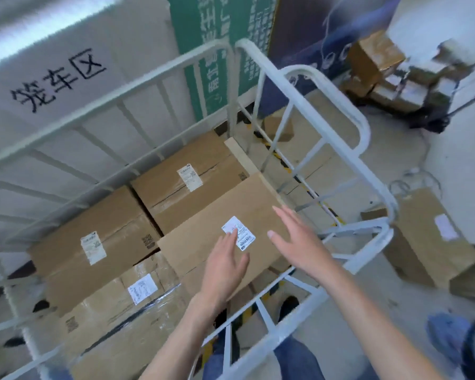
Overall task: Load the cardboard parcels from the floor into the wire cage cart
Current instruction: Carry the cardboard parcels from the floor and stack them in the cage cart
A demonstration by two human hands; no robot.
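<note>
1. While the left hand (pixel 225 259) lies spread with straight fingers over the top parcel (pixel 200 242), its fingertips at the white label (pixel 244 234), the right hand (pixel 299 239) is held wide open just above that parcel's right edge. Neither grips anything, and contact with the cardboard cannot be told.
2. That top parcel sits at centre frame inside the white wire cage cart (pixel 137 87), lying atop three others: a rear parcel (pixel 170 198), a left parcel (pixel 115 223) and a tape-wrapped parcel (pixel 107 303) at lower left.
3. One floor parcel (pixel 422 242) lies on the pale grey concrete floor (pixel 450 165) at right, outside the cart's bars.
4. Yellow-and-black hazard tape (pixel 280 157) runs along the floor, seen through the bars.
5. A white wall (pixel 52 50) with black characters fills the upper left. A green banner (pixel 211 50) hangs at top centre beside a dark blue banner (pixel 313 23).
6. Upper right, a blurred stack of boxes (pixel 381 67) sits well apart from the cart.
7. Blue jeans (pixel 296 360) and a dark shoe (pixel 288 305) show at the bottom.
</note>
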